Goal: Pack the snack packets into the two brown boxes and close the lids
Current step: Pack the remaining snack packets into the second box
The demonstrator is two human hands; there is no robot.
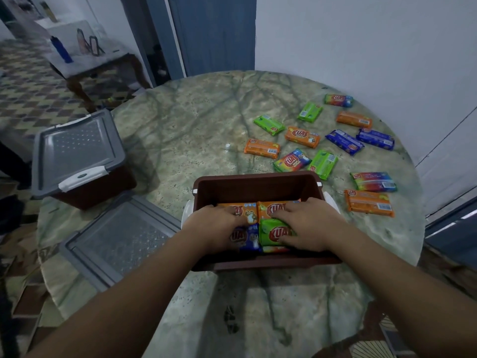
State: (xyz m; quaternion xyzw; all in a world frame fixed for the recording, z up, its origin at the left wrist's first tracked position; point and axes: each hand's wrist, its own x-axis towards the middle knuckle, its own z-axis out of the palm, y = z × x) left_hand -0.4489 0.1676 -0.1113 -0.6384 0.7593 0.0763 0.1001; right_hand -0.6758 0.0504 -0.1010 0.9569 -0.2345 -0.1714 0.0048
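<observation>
Two bare forearms, sleeveless to the frame edge, left hand (219, 223), right hand (309, 223)

A round marbled green table (196, 130) is standing against a white wall (361, 42), beside a blue-grey door (216, 34). Farther back on the left, a small wooden side table (85, 71) is sitting on patterned floor tiles (28, 94), carrying a blue bottle (61, 49) and a pinkish bottle (82, 40).
</observation>
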